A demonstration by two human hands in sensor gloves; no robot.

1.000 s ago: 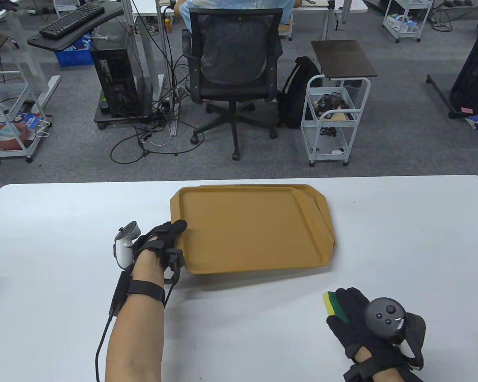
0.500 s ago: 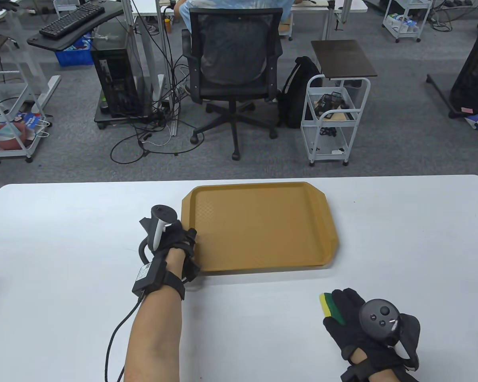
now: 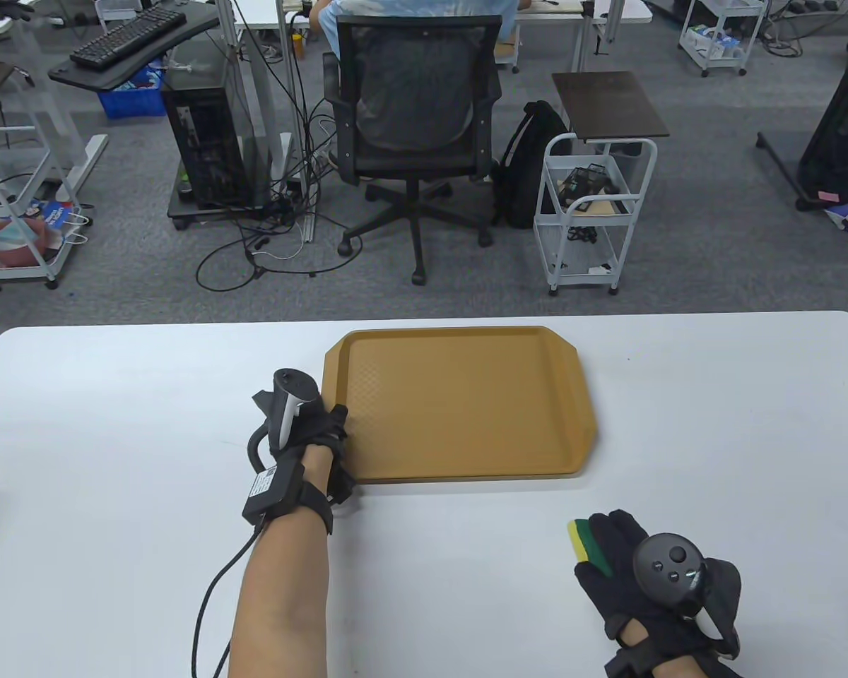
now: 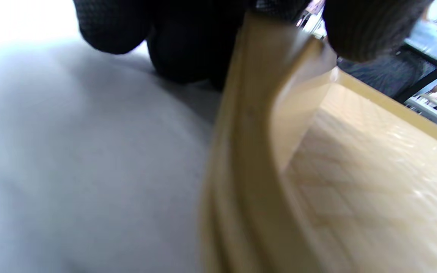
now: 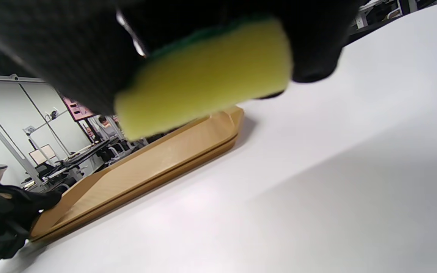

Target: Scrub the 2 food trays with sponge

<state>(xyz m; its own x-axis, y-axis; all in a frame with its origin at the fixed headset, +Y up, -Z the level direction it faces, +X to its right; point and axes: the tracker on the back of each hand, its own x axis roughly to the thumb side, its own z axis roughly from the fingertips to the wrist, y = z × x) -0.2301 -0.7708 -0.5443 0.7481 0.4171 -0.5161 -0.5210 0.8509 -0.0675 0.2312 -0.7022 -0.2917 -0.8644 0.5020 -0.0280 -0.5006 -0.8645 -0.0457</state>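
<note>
Two tan food trays [image 3: 459, 402] lie stacked flush in the middle of the white table; the right wrist view shows both rims [image 5: 146, 170], one on the other. My left hand [image 3: 333, 425] grips the stack's left rim [image 4: 249, 151], with fingers [image 4: 188, 49] outside and the thumb [image 4: 366, 30] over the edge. At the near right, away from the trays, my right hand [image 3: 608, 547] holds a yellow and green sponge [image 3: 581, 538], whose yellow side [image 5: 207, 76] faces down just above the table.
The white table [image 3: 113, 424] runs wide on both sides of the trays. Beyond its far edge stand a black office chair [image 3: 413, 106] with a seated person and a white wire cart [image 3: 593, 205].
One second ago my left hand held the top tray shifted left and askew over the lower one. It now lies squared on the lower tray, and the left wrist has turned. The right hand barely moved.
</note>
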